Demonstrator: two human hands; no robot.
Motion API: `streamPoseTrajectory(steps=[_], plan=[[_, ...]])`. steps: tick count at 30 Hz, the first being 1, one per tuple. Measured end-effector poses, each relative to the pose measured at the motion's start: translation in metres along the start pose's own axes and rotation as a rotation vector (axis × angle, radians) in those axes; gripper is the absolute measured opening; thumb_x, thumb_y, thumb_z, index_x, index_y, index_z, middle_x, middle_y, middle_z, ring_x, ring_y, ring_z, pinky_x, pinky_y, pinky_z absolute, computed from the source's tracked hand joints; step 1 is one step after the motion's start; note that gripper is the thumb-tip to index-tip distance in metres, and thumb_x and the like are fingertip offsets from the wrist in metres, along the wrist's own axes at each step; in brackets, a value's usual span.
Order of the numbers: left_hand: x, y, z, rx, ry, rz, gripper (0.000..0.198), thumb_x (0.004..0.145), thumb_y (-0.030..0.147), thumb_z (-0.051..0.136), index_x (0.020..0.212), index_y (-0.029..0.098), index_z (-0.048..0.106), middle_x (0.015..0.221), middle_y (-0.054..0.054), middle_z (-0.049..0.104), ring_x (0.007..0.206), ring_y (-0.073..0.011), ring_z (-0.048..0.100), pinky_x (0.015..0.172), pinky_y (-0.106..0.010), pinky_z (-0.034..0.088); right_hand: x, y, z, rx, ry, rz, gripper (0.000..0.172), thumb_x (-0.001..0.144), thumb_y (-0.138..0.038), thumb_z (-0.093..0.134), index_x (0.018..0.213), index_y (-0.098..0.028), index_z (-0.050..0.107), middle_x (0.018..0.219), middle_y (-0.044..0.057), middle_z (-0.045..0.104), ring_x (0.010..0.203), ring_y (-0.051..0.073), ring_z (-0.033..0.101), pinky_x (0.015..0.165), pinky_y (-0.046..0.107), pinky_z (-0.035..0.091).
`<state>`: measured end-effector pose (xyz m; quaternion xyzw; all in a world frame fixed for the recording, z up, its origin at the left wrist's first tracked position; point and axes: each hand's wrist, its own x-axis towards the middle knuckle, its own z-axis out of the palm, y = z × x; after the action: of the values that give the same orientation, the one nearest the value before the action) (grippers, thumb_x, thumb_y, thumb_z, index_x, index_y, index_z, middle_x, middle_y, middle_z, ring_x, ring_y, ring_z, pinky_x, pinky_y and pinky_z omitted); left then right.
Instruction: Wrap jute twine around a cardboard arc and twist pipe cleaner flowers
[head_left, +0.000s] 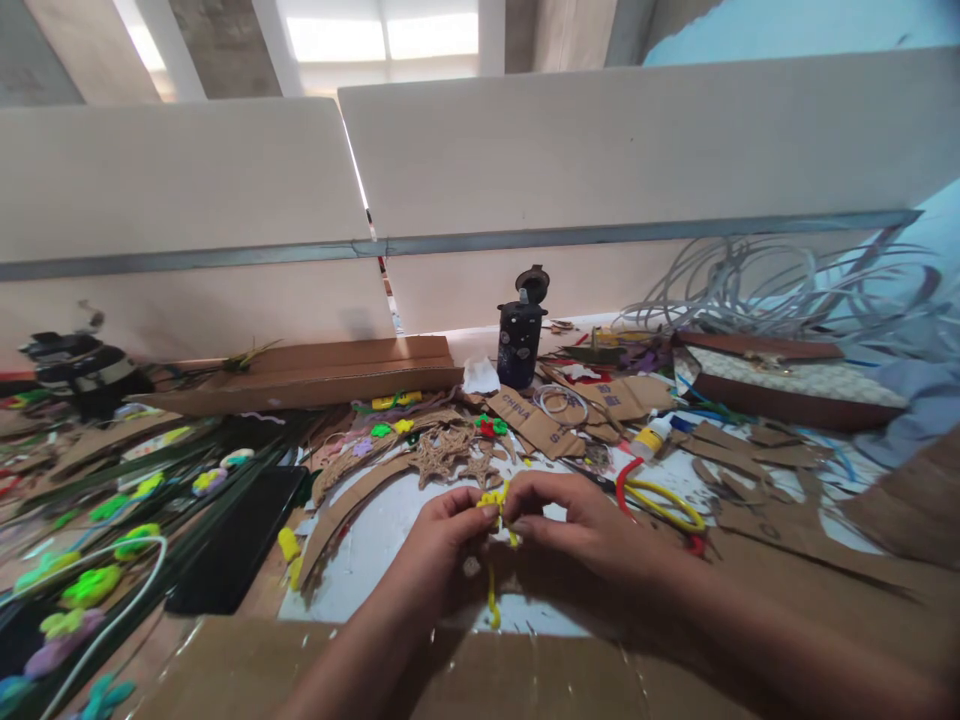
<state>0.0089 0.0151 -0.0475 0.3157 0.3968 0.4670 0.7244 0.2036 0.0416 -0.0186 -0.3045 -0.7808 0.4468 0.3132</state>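
Note:
My left hand [456, 530] and my right hand [555, 515] meet near the middle of the view, both with fingers pinched. Between their fingertips is a small looped piece of yellow pipe cleaner [493, 497], partly covered by the fingers. A loose yellow end [493, 598] dangles below the hands over the white surface. Just beyond them lie star shapes wrapped in brown twine [442, 455]. Small green and yellow flower shapes [381, 430] rest near these, beside a curved cardboard strip [349, 510].
Scissors [664, 505] with yellow and red handles and a glue bottle [651, 436] lie to the right among cardboard scraps [750, 455]. A dark bottle [519, 345] with its lid up stands behind. To the left are a black tablet-like slab [238, 540] and several fuzzy flowers [91, 587].

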Motion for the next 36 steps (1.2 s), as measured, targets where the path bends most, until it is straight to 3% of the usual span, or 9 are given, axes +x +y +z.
streamPoseTrajectory(steps=[5, 13, 20, 24, 27, 31, 36], plan=[[-0.002, 0.004, 0.005, 0.007, 0.059, 0.046, 0.03, 0.061, 0.03, 0.088, 0.078, 0.014, 0.068, 0.067, -0.001, 0.065, 0.057, -0.0102, 0.055, 0.059, -0.023, 0.039, 0.001, 0.015, 0.008, 0.229, 0.068, 0.214, 0.023, 0.081, -0.037, 0.073, 0.089, -0.019, 0.061, 0.077, 0.0, 0.063, 0.07, 0.016, 0.058, 0.062, 0.024, 0.043], [-0.002, 0.004, 0.006, 0.057, 0.125, 0.077, 0.027, 0.062, 0.029, 0.086, 0.076, 0.016, 0.068, 0.065, 0.0, 0.063, 0.054, -0.0087, 0.051, 0.056, -0.022, 0.038, 0.002, 0.012, 0.011, 0.307, 0.071, 0.302, 0.018, 0.077, -0.033, 0.071, 0.079, -0.019, 0.062, 0.064, -0.004, 0.058, 0.056, 0.013, 0.052, 0.054, 0.023, 0.04], [-0.002, 0.004, 0.006, 0.099, 0.097, 0.057, 0.027, 0.064, 0.032, 0.085, 0.078, 0.016, 0.068, 0.067, -0.001, 0.064, 0.056, -0.0112, 0.053, 0.056, -0.024, 0.038, -0.002, 0.009, 0.011, 0.073, 0.081, 0.239, 0.004, 0.081, -0.022, 0.064, 0.078, -0.019, 0.063, 0.074, 0.0, 0.061, 0.071, 0.016, 0.056, 0.061, 0.024, 0.042], [-0.001, 0.002, 0.006, 0.074, 0.063, 0.037, 0.029, 0.064, 0.032, 0.086, 0.079, 0.016, 0.068, 0.067, -0.001, 0.063, 0.056, -0.0115, 0.054, 0.057, -0.024, 0.038, -0.003, 0.005, 0.01, -0.011, 0.063, 0.216, 0.006, 0.083, -0.019, 0.062, 0.078, -0.018, 0.064, 0.075, 0.0, 0.062, 0.072, 0.016, 0.057, 0.062, 0.024, 0.041], [-0.001, 0.0, 0.005, 0.04, 0.056, 0.044, 0.027, 0.064, 0.03, 0.086, 0.077, 0.016, 0.067, 0.065, -0.001, 0.061, 0.056, -0.0111, 0.053, 0.057, -0.024, 0.038, -0.003, -0.002, 0.006, -0.129, 0.093, 0.12, 0.012, 0.091, -0.024, 0.06, 0.082, -0.019, 0.067, 0.078, 0.0, 0.065, 0.073, 0.017, 0.06, 0.064, 0.025, 0.043], [0.0, -0.001, 0.003, 0.008, 0.07, 0.04, 0.027, 0.063, 0.029, 0.086, 0.076, 0.016, 0.066, 0.06, 0.002, 0.056, 0.053, -0.0098, 0.049, 0.055, -0.023, 0.036, -0.004, -0.007, 0.001, -0.403, 0.212, -0.143, 0.012, 0.093, -0.016, 0.058, 0.097, -0.021, 0.068, 0.094, 0.004, 0.069, 0.085, 0.019, 0.062, 0.077, 0.03, 0.046], [0.0, -0.003, 0.003, -0.004, 0.058, 0.027, 0.026, 0.063, 0.027, 0.085, 0.078, 0.016, 0.067, 0.06, 0.001, 0.056, 0.054, -0.0098, 0.049, 0.056, -0.023, 0.037, -0.005, 0.005, 0.004, -0.654, 0.186, -0.36, 0.027, 0.092, -0.011, 0.057, 0.114, -0.025, 0.066, 0.111, 0.007, 0.067, 0.093, 0.022, 0.064, 0.081, 0.034, 0.049]])
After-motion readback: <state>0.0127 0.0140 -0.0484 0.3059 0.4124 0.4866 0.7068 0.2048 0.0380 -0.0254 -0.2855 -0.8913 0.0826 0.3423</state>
